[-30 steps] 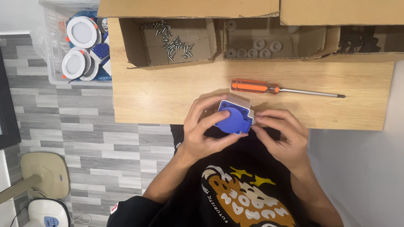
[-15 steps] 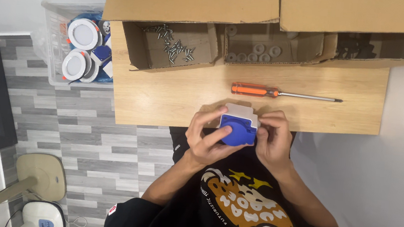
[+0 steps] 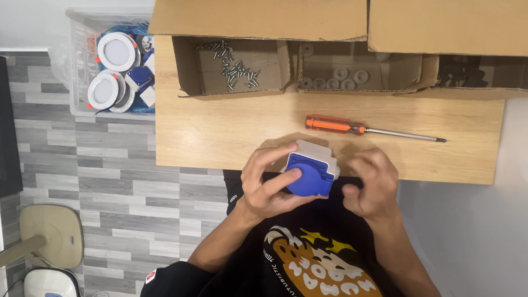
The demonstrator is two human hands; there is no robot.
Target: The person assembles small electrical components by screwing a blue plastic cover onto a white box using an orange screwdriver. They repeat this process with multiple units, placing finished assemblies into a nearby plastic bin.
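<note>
Since the earlier frames we have drawn the blue-and-white socket part (image 3: pixel 310 170) a little nearer the body, from above the desk edge to just past it, and our right hand (image 3: pixel 372 185) has come off its side, where it rested half a second ago.

Item, held: blue-and-white socket part, blue round-faced front turned up toward the camera, white housing behind it at 12 o'clock. It sits at the near edge of the wooden desk (image 3: pixel 214 131), above the black printed shirt (image 3: pixel 322 281).

Item, left hand (image 3: pixel 267 184): fingers curled closed around the part's left side, thumb across the lower blue face, fingertips over the white top. Firm hold.

Item, right hand: at 3 o'clock of the part, just beside it, fingers loosely curled inward. We cannot tell whether anything small lies within them, or whether a fingertip touches the housing.

Item, orange-handled screwdriver (image 3: pixel 336 125): flat on the desk at 12 o'clock of the part, near it, shaft pointing to 3 o'clock. Untouched.

Item, cardboard box of screws (image 3: pixel 236 71): far desk edge, 11 o'clock of the part.

Item, cardboard box of white rings (image 3: pixel 337 78): 12 o'clock, beyond the screwdriver.

Item, third cardboard box (image 3: pixel 474 74): 2 o'clock, dark contents too small to identify.

Item, clear plastic bin (image 3: pixel 83 62): on the floor at 10 o'clock, holding round white fittings and blue pieces.
</note>
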